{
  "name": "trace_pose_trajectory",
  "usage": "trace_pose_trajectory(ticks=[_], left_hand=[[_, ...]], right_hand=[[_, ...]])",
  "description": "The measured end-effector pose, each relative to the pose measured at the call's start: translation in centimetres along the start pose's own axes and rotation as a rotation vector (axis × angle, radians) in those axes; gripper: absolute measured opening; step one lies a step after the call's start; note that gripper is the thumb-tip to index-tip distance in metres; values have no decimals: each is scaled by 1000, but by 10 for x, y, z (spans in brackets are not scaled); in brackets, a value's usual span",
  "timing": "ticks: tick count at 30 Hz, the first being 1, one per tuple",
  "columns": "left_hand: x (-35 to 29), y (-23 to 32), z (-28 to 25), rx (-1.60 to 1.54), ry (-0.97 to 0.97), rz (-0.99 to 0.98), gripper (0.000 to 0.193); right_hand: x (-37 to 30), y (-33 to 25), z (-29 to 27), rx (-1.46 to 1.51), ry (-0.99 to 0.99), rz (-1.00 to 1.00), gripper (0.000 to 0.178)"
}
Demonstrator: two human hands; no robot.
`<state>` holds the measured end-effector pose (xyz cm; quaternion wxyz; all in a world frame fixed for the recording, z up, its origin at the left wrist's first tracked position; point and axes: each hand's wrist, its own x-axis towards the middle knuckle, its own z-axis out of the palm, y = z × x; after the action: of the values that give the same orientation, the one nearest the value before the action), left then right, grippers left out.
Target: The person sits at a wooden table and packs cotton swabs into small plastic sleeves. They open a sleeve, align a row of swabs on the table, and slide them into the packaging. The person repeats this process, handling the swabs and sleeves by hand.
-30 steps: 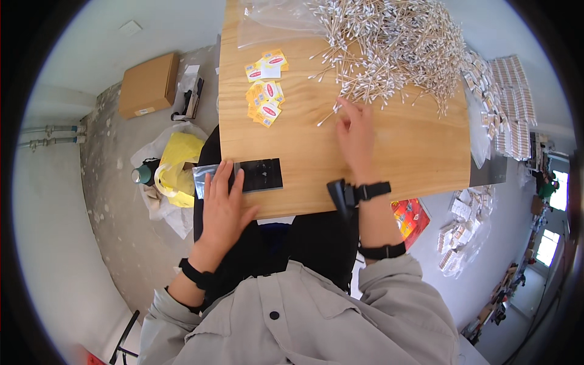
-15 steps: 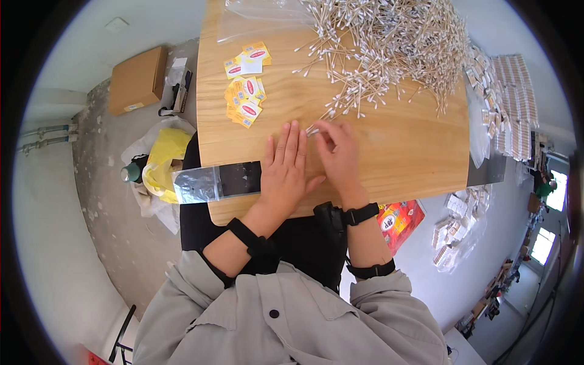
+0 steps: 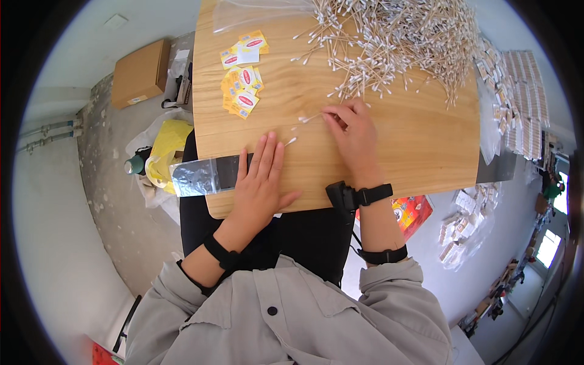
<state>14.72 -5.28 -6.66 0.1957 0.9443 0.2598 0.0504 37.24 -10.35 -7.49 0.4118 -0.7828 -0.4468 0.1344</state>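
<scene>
While the left hand (image 3: pixel 259 184) lies flat on the table (image 3: pixel 420 152), palm down, fingers nearly together and gripping nothing, the right hand (image 3: pixel 354 135) is up by the swab pile (image 3: pixel 407 48), thumb and forefinger narrowed to a pinch. Poking out leftward from that pinch: swab tips (image 3: pixel 309 118), too small to count, so one stick or two, I can't tell. And look, a stray swab (image 3: pixel 292 141) peeks out just past the left fingertips, its other end hidden by the hand! If that palm slides, the stick could roll away or bend. Trouble could come on the right too: sticks this thin may twist loose if the pinch slackens, or snap if it hardens.

Down at the left, the clear bag (image 3: pixel 193 177) hangs partly over the table edge, its dark panel (image 3: pixel 227 173) running in beneath the left hand; should the hand lift, a sleeve brush might drag it off. Yellow cards (image 3: pixel 244 100) sit beyond, loosely overlapped, and a careless knuckle could scatter them. One nudge might send the pile's fringe sprawling!
</scene>
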Motion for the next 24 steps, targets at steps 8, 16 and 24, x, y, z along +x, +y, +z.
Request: trace_pose_trajectory(ticks=[8,16,24], left_hand=[[22,27,12,-42,1,40,108],[38,33,23,-3,44,5,106],[21,35,21,3,12,64,100]], right_hand=[[-24,-7,14,-11,19,-22,12],[-1,6,-3,-270,362,141,34],[17,-3,-2,-190,114,285,29]])
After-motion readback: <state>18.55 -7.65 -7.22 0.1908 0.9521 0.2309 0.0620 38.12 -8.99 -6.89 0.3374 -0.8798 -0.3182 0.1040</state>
